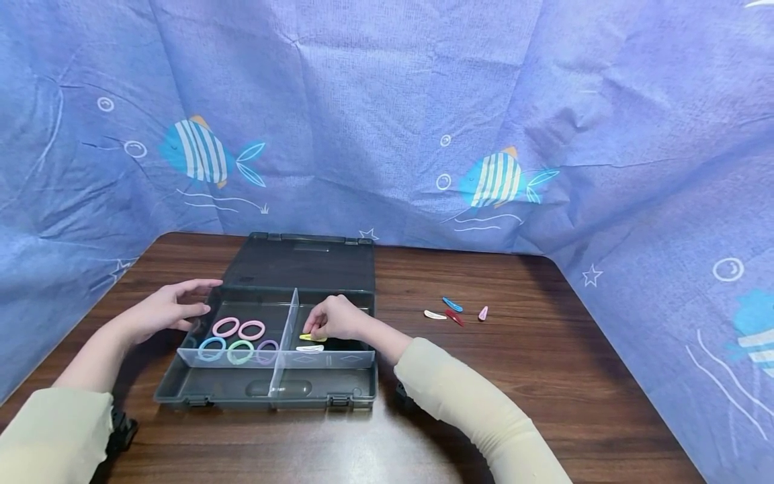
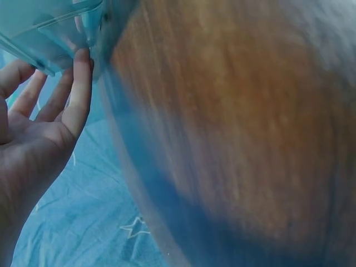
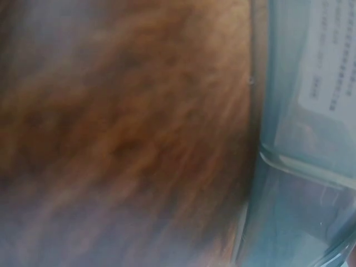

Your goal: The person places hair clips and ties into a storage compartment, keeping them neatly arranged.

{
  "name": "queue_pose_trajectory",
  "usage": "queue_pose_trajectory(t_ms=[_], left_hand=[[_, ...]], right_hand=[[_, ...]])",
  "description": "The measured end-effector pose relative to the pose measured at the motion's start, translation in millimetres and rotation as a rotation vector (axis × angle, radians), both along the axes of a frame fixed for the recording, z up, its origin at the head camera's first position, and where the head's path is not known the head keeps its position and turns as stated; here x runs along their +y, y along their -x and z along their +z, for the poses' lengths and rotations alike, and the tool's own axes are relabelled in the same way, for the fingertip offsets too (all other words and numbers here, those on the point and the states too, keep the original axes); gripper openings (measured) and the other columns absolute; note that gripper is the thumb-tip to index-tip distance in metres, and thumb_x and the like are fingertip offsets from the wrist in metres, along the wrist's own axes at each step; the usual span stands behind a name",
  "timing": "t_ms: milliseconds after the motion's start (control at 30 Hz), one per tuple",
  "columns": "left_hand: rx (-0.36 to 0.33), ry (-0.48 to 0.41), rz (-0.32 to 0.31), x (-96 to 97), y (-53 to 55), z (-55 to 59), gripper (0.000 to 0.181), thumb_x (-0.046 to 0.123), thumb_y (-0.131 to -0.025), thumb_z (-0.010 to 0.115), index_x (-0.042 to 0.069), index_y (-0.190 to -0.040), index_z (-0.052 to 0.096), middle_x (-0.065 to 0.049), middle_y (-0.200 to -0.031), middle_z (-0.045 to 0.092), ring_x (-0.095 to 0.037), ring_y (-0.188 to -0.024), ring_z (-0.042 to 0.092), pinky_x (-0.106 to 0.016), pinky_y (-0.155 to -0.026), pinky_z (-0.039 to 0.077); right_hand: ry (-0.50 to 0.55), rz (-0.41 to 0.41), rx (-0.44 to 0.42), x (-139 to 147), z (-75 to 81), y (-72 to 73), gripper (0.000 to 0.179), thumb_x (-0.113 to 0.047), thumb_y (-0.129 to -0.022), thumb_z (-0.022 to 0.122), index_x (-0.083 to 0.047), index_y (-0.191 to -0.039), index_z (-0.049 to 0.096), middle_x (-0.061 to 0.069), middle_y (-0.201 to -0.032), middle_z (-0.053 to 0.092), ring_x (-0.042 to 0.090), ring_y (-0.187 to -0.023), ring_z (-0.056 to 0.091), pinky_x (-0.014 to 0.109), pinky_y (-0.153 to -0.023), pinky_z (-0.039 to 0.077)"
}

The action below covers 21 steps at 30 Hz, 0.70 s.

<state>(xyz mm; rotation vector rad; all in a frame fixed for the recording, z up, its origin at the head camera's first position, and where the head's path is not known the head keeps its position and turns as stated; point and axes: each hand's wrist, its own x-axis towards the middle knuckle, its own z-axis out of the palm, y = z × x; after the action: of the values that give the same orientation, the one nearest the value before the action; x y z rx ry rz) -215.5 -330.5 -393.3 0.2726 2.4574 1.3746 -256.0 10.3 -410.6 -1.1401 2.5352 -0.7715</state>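
Note:
A dark see-through divided box [image 1: 230, 384] stands on the table with its lid [image 1: 308, 269] laid back. In its right compartment my right hand [image 1: 340, 318] pinches a yellow hair clip [image 1: 305, 337], just behind a white hair clip [image 1: 310, 349]. My left hand [image 1: 160, 311] touches the box's left side with loosely extended fingers [image 2: 82, 83]. Several hair ties [image 1: 240, 352] in pink, blue, green and purple lie in the left compartment. The right wrist view shows the box's side but hides the right hand's fingers.
Right of the box, a blue hair clip [image 1: 452, 304], a cream hair clip [image 1: 435, 314], a red hair clip [image 1: 455, 317] and a pink hair clip [image 1: 483, 313] lie on the wooden table [image 1: 544, 390]. A blue fish-print cloth [image 1: 375, 121] hangs behind and at both sides.

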Motion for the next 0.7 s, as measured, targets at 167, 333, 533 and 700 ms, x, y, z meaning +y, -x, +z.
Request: queue_pose_trajectory(t_ms=[167, 333, 533, 700], left_hand=[[0.085, 0.065, 0.004, 1.9, -0.9, 0.2, 0.061, 0.022, -0.095, 0.058, 0.000, -0.145, 0.030, -0.035, -0.139, 0.036, -0.031, -0.113, 0.053, -0.037, -0.071, 0.056], [0.179, 0.132, 0.023, 2.8, -3.9, 0.7, 0.060, 0.025, -0.093, 0.060, 0.000, -0.142, 0.035, -0.034, -0.132, 0.045, -0.006, -0.094, 0.060, -0.032, -0.063, 0.055], [0.272, 0.264, 0.019, 6.8, -7.2, -1.0, 0.058, 0.027, -0.091, 0.063, 0.000, -0.138, 0.042, -0.034, -0.127, 0.050, -0.014, -0.078, 0.064, -0.029, -0.057, 0.053], [0.292, 0.294, 0.026, 7.1, -8.7, -2.0, 0.056, 0.027, -0.092, 0.063, 0.002, -0.138, 0.043, -0.031, -0.122, 0.054, -0.013, -0.059, 0.060, -0.030, -0.054, 0.051]], right_hand=[[-0.013, 0.016, 0.030, -1.0, 0.0, -1.0, 0.006, -0.010, -0.081, 0.073, -0.016, -0.081, 0.075, -0.011, -0.069, 0.066, -0.006, -0.060, 0.054, 0.009, -0.060, 0.044], [-0.029, 0.025, 0.032, -1.3, 0.3, -1.4, 0.005, -0.013, -0.082, 0.073, -0.018, -0.081, 0.075, -0.012, -0.070, 0.065, -0.004, -0.061, 0.053, 0.009, -0.060, 0.043], [-0.032, 0.038, 0.007, 0.9, 4.0, -2.1, 0.004, -0.013, -0.082, 0.074, -0.016, -0.085, 0.075, -0.012, -0.071, 0.065, -0.004, -0.062, 0.054, 0.010, -0.060, 0.044], [-0.014, 0.045, 0.003, 5.0, 8.0, -1.1, 0.005, -0.012, -0.083, 0.072, -0.013, -0.086, 0.074, -0.009, -0.075, 0.069, -0.007, -0.063, 0.055, 0.009, -0.062, 0.044]])
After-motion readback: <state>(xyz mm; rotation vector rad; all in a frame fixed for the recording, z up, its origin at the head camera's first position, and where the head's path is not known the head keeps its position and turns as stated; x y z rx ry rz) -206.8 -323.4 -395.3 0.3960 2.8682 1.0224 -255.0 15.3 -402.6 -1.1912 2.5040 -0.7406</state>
